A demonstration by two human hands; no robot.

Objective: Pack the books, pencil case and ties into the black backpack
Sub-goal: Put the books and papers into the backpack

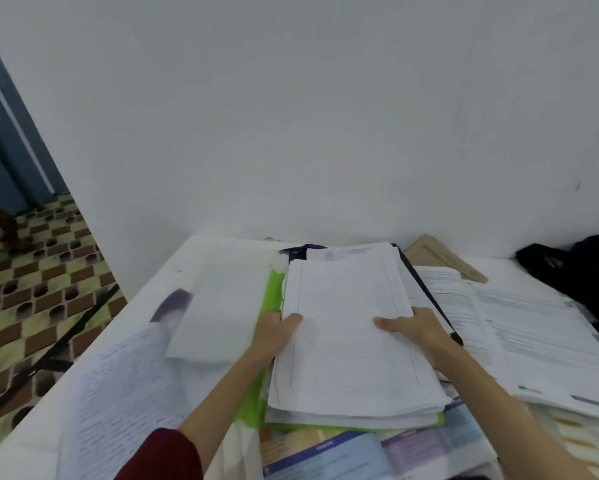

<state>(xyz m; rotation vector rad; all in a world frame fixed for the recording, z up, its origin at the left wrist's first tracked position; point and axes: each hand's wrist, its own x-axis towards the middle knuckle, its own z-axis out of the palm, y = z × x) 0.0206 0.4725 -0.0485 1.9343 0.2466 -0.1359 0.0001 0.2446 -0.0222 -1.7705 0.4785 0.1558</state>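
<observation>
— Can you read anything on that stack of papers [346, 327]?
— No, only faint ruled lines and a blurred header at the top
— And the open book [519, 327] on the right?
— Printed columns, too blurred to read, same with the colourful booklet [325, 452] in front

Two hands, left [274, 332] and right [417, 329], gripped one paper stack [346, 327]; one open book [519, 323] lay right of the fingers, one black backpack [582, 268] beyond
</observation>
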